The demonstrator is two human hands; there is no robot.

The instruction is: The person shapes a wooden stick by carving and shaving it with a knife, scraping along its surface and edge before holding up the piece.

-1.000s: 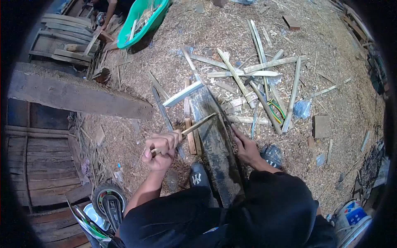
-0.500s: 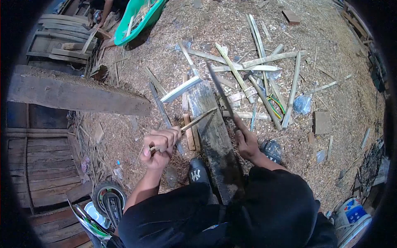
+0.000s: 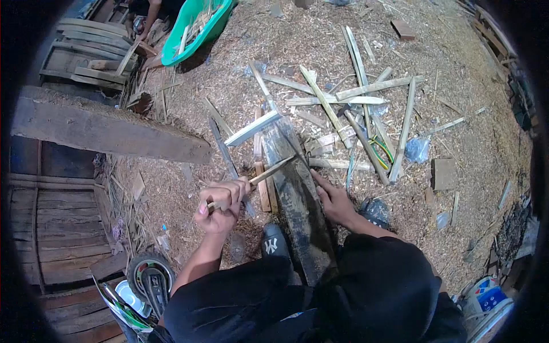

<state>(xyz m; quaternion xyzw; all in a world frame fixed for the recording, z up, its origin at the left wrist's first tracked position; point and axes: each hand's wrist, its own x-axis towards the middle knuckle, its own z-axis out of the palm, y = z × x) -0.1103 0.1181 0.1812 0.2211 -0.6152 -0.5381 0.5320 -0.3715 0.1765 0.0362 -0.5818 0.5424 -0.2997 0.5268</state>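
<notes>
My left hand (image 3: pixel 222 201) is closed round a thin wooden stick (image 3: pixel 273 170), which slants up to the right. The stick's far end lies on a thick, weathered wooden beam (image 3: pixel 297 206) between my legs. My right hand (image 3: pixel 338 204), just right of the beam, grips a machete (image 3: pixel 301 146). Its long dark blade, seen nearly edge-on, points away from me beside the stick's tip; the handle is mostly hidden in my fingers. A pale split piece of wood (image 3: pixel 251 128) rests at the beam's far end.
Several cut wooden strips (image 3: pixel 357 100) lie crossed on the chip-covered ground beyond the beam. A large plank (image 3: pixel 108 126) juts in from the left. A green tub (image 3: pixel 191 34) holds wood pieces. Another person's arm (image 3: pixel 151 17) shows at top left. A wheel (image 3: pixel 150 274) stands at lower left.
The machete has come down from a raised position to the stick's end over the beam, my right hand lowering with it. My left hand and the stick have barely moved.
</notes>
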